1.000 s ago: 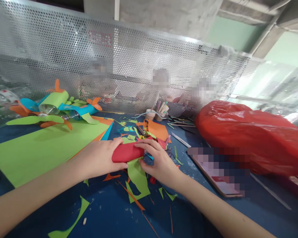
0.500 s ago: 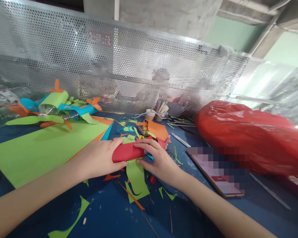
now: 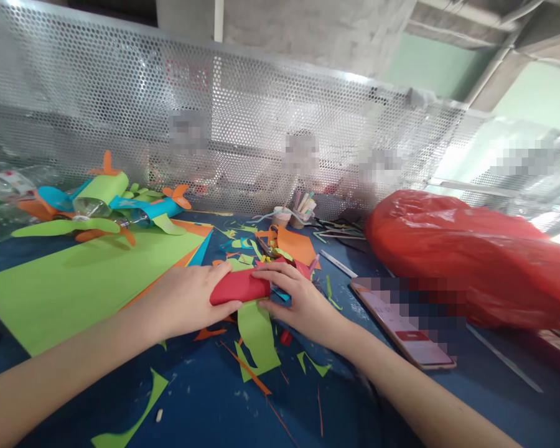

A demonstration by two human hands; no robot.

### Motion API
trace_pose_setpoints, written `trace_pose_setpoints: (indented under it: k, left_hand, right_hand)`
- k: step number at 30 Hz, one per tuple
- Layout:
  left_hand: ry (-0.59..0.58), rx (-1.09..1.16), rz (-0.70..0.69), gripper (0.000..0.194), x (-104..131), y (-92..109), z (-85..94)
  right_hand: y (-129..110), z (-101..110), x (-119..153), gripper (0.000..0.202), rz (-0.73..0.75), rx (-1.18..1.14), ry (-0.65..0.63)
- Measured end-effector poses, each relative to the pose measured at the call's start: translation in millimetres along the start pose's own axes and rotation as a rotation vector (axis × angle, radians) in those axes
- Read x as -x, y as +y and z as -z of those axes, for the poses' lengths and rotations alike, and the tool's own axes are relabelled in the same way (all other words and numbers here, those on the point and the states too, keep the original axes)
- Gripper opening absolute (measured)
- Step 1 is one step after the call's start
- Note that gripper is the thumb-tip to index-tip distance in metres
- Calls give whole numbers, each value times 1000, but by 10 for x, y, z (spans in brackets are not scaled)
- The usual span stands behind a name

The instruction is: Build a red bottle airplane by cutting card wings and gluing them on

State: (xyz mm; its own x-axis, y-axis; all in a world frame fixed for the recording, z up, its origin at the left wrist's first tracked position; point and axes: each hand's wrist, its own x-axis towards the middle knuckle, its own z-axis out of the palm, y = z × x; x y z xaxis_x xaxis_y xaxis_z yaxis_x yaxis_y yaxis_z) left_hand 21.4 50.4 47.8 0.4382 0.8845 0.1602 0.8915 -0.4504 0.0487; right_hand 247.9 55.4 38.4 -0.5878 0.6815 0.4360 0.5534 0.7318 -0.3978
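Observation:
A rolled piece of red paper [image 3: 240, 287] lies crosswise between my hands, just above the blue table. My left hand [image 3: 196, 292] wraps round its left end, thumb below and fingers over the top. At the other end, my right hand [image 3: 296, 298] grips it with fingers on top and thumb underneath. Whether anything sits inside the roll is hidden. Below it hangs or lies a cut green paper piece [image 3: 256, 336]; I cannot tell if they are joined. Scraps of coloured paper, including an orange sheet [image 3: 297, 245], lie just beyond my hands.
Green sheets [image 3: 88, 267] are stacked at left, with paper-and-bottle planes [image 3: 102, 193] behind. Cups of pens [image 3: 303, 211] stand by the perforated metal screen [image 3: 261, 93]. A phone [image 3: 406, 330] and a large red plastic bag [image 3: 457, 255] occupy the right. People sit beyond the screen.
Both hands keep their hold on the red paper roll, which has barely shifted. The view has moved very slightly.

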Motion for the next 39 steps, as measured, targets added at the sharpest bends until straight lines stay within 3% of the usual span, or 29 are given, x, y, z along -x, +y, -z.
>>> trace_pose_setpoints:
  k: [10, 22, 33, 39]
  left_hand:
    - [19, -23, 17, 61, 13, 27, 9]
    - [-15, -2, -11, 78, 10, -10, 39]
    - [-35, 60, -15, 71, 13, -30, 42]
    - [-78, 124, -61, 76, 31, -116, 89]
  right_hand:
    - [46, -28, -22, 40, 18, -3, 11]
    - [128, -17, -4, 43, 57, -18, 1]
    - [68, 15, 20, 43, 59, -4, 52]
    - [43, 100, 25, 36, -111, 35, 130]
